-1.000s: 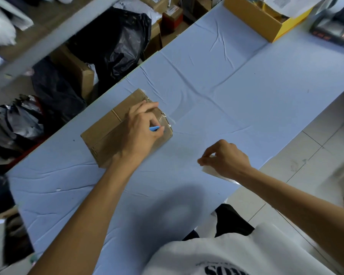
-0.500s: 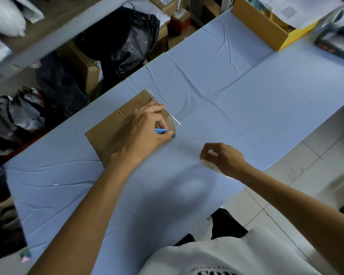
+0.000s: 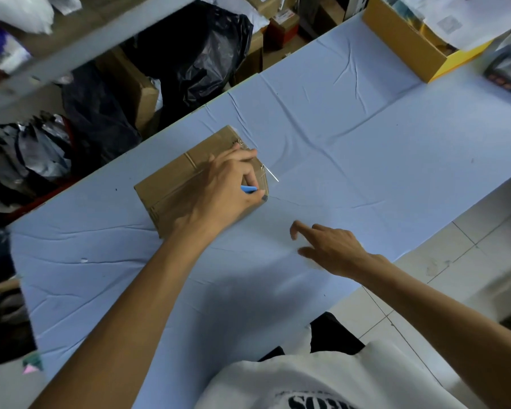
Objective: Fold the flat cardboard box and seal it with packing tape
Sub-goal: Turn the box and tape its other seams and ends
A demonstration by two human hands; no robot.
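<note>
On creased blue table cover (image 3: pixel 322 119) — flat brown cardboard box (image 3: pixel 171 184) under left hand (image 3: pixel 222 190)

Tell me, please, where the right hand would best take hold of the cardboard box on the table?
Probably the near right corner of the cardboard box, approached from the right: the left hand covers the top while that side faces the open right hand across bare table.

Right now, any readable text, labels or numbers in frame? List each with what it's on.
None fully readable.
White shirt: dark print, cut off by the frame edge, illegible.
Papers in the yellow box: print too blurred.
Cardboard box under the left hand: no text visible.
</note>
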